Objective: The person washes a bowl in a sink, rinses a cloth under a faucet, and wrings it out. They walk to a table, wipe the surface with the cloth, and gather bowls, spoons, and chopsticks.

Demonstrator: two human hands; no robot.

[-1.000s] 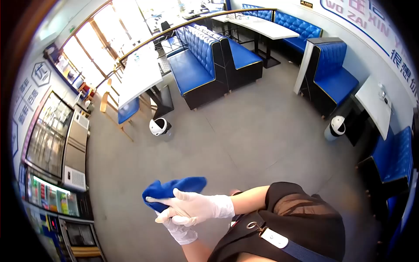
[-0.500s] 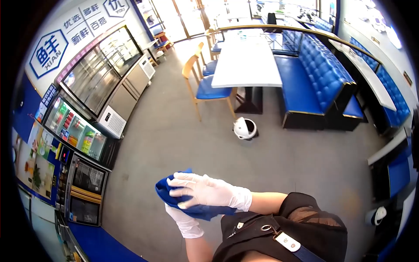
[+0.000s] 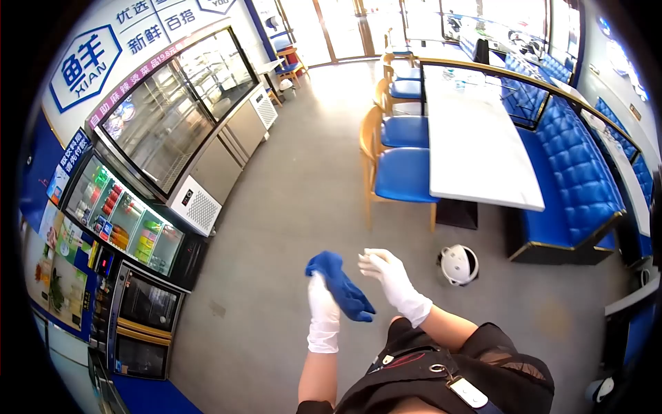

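Note:
A blue cloth hangs bunched in front of my body. My left hand, in a white glove, is closed on it; the fingers are mostly hidden behind the fabric. One end of the cloth droops to the right, below my right hand. My right hand, also in a white glove, is just to the right of the cloth and apart from it. Its fingers are stretched out, slightly bent, with nothing in them.
A white-topped table with blue-seated chairs and a blue tufted bench stands ahead to the right. A small white bin sits on the floor. On the left are a glass display cabinet and a lit drinks fridge.
My right hand has come off the cloth and moved right. The cloth now hangs from my left hand alone. The view has shifted, bringing the table closer.

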